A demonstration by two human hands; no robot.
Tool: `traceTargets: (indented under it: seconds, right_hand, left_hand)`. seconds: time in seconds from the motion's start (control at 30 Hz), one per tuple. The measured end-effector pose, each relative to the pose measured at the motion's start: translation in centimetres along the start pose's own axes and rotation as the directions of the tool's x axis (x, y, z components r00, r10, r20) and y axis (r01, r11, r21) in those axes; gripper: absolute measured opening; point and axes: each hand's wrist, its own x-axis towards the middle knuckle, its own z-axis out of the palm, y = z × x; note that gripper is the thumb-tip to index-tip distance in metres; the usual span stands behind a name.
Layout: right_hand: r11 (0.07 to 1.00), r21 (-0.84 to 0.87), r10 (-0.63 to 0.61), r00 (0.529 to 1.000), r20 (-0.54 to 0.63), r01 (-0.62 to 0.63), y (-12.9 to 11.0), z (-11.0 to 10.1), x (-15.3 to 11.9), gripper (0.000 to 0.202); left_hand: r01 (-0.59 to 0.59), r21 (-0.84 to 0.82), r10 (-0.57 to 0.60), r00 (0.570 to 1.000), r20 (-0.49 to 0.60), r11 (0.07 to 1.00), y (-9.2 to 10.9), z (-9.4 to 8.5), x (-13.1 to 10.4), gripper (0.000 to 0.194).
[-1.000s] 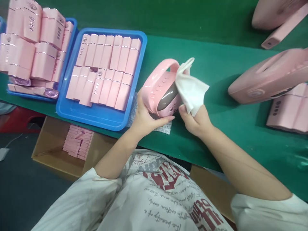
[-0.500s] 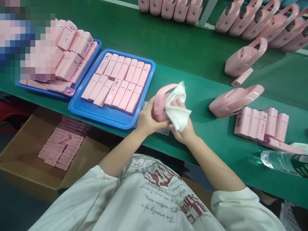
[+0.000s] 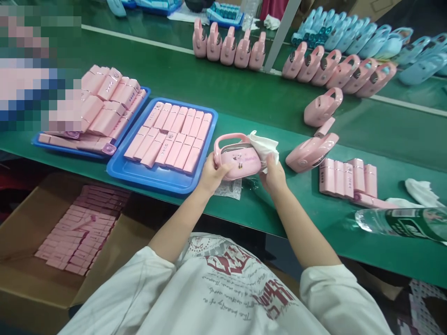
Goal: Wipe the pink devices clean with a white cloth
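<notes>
So I'm standing by the bench and it's all about what's between this person's 2 hands. The glossy pink plastic rounded case with a loop handle (image 3: pixel 246 168) is held up over the green tabletop (image 3: pixel 300 204), long axis running side to side, roughly from hand to hand, printed face toward the wearer, handle at the top.

Left hand (image 3: pixel 210 176) is nearer: it's curled around the left end, thumb pressed on the front, the other fingers mostly hidden behind, so I can't tell how they're set. Right hand (image 3: pixel 274 176) is at the opposite end, thumb and fingers pinched on a crumpled white cloth (image 3: pixel 265 148), which laps over the case's upper right corner. Can't tell if any bare right fingertip touches the plastic.

What's in the way? Cloth hides that right end, left thumb covers a bit of the lower left. The shallow blue plastic tray (image 3: pixel 150 174) sits just beside the left hand, loaded with 2 rows of slim pink plastic sticks (image 3: pixel 165 146). A crinkly clear plastic sheet (image 3: pixel 230 190) lies below the case. Off to the right, near but apart from the right hand, there's another pink handled case (image 3: pixel 309 157), tipped over.
</notes>
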Motion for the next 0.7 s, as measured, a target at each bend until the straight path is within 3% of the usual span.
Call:
traceTargets:
  seconds: [0.07,0.13,0.33,0.4,0.57,0.63,0.7]
  right_hand:
    - [0.991,0.134,0.038,0.996,-0.083,-0.026,0.2,0.4,-0.2,0.069]
    - [0.984,0.173,0.059,0.990,-0.125,-0.037,0.1,0.8,-0.5,0.070]
    - [0.992,0.029,-0.116,0.984,-0.133,0.121,-2.0,0.9,-2.0,0.069]
    - [0.979,0.026,-0.197,0.973,-0.117,0.202,-2.9,0.8,-2.6,0.064]
    - [0.922,-0.114,-0.385,0.911,-0.147,0.371,-4.2,0.8,-3.9,0.052]
    - [0.943,-0.097,-0.331,0.930,-0.158,0.319,-4.3,0.8,-4.1,0.054]
    - [0.988,-0.003,-0.152,0.971,-0.183,0.154,-4.5,0.9,-3.9,0.059]
  left_hand:
    - [0.209,-0.235,-0.190,0.977,0.098,0.949,0.5,0.4,-0.1,0.062]
    - [0.337,-0.352,-0.286,0.939,0.189,0.873,1.2,0.9,-0.3,0.058]
    - [0.495,-0.473,-0.412,0.869,0.274,0.728,2.5,1.9,-0.6,0.065]
    - [0.502,-0.530,-0.409,0.865,0.291,0.684,2.5,2.1,-0.4,0.060]
    - [0.409,-0.626,-0.286,0.912,0.293,0.663,2.2,2.7,0.0,0.039]
    - [0.390,-0.639,-0.261,0.920,0.291,0.663,2.3,2.6,-0.1,0.037]
    - [0.369,-0.648,-0.225,0.928,0.297,0.666,2.7,2.4,-0.3,0.038]
